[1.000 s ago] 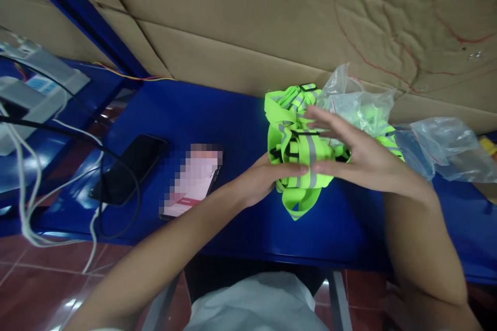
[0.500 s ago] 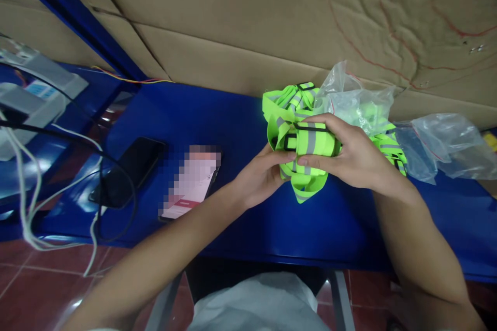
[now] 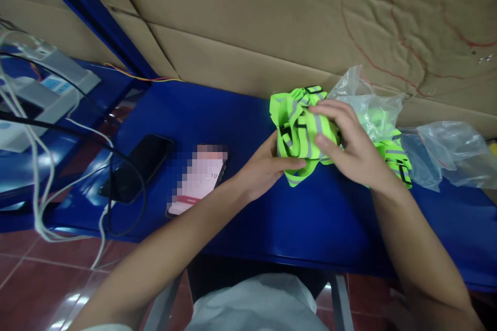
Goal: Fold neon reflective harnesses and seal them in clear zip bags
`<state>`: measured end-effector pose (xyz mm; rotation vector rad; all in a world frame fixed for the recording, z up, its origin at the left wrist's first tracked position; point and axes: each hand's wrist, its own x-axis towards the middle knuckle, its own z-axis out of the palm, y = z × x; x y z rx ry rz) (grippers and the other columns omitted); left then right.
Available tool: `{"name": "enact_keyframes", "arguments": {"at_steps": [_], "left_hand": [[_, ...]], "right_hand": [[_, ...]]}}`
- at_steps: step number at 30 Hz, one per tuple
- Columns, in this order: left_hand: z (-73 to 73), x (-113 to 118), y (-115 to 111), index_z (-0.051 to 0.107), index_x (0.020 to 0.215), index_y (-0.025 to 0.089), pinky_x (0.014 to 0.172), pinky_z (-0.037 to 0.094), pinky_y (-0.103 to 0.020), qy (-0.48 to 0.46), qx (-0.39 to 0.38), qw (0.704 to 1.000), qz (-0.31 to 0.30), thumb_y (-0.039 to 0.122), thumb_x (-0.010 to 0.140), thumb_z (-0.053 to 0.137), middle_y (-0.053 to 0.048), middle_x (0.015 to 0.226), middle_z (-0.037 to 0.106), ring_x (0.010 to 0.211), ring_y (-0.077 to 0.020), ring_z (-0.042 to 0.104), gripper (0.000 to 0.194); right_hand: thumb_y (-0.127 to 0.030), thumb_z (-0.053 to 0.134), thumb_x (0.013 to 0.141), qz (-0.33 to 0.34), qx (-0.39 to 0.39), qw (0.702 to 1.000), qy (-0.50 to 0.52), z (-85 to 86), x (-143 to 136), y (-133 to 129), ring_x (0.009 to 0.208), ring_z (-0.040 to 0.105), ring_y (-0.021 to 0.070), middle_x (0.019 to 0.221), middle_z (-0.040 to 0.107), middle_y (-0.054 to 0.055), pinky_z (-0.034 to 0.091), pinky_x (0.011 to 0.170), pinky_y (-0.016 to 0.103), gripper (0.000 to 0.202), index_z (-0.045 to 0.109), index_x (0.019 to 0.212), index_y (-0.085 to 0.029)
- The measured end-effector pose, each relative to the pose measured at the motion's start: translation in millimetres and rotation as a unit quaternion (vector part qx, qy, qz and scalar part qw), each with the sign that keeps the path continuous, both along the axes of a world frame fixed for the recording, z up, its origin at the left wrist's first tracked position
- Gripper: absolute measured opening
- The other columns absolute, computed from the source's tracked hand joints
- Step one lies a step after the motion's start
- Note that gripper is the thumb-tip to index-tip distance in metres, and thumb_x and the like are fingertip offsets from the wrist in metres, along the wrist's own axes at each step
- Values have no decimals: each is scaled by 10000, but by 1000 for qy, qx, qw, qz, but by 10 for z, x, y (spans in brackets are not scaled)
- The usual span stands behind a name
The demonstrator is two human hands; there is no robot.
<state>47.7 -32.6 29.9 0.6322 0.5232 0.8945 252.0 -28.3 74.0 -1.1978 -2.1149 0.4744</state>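
A folded bundle of neon-yellow reflective straps (image 3: 306, 134) with grey stripes and black buckles is between my hands above the blue table. My left hand (image 3: 267, 165) grips its lower left side, thumb across the front and the other fingers hidden beneath. My right hand (image 3: 353, 139) curves around the right side, with thumb and fingers on the outer folds. Part of the strap hangs in a loop below. Behind and beside the bundle lie more reflective straps (image 3: 396, 158), partly under a clear plastic bag (image 3: 382, 108).
More clear bags (image 3: 454, 147) lie at the right. On the left are a lit phone (image 3: 202, 176), a dark phone (image 3: 137, 168), tangled white cables (image 3: 37, 186) and a power strip (image 3: 70, 80). A cardboard panel (image 3: 240, 15) stands behind the blue table (image 3: 248, 227).
The fingers of my right hand have lifted and spread somewhat over the bundle. The bundle has turned slightly, and its hanging loop sits higher. The camera view has shifted a little.
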Motion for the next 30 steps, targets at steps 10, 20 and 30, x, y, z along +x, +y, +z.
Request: {"name": "enact_keyframes", "arguments": {"at_steps": [10, 20, 30], "left_hand": [[-26, -54, -45, 706, 1078, 200, 818, 515, -296, 90, 38, 995, -12, 99, 598, 872, -9, 958, 736, 890, -188, 682, 517], [-148, 58, -180, 718, 1222, 281, 882, 573, -302, 162, 168, 964, -124, 227, 728, 860, 23, 1109, 764, 1085, -247, 720, 517], [286, -275, -44, 425, 1586, 419, 1328, 173, -426, 153, 335, 925, 95, 438, 852, 841, 19, 1743, 297, 1658, -275, 159, 844]], "right_hand": [[-543, 735, 927, -64, 111, 991, -49, 246, 3, -158, 1341, 613, 362, 1449, 629, 78, 538, 1124, 561, 612, 565, 1467, -311], [-677, 626, 952, -216, 34, 963, 160, 7, 120, 82, 799, 692, 257, 897, 729, 30, 581, 661, 410, 392, 678, 1024, -295], [-673, 547, 987, -173, -2, 972, 160, 323, 171, -185, 884, 735, 328, 1019, 745, 77, 602, 692, 484, 438, 693, 1171, -304]]}}
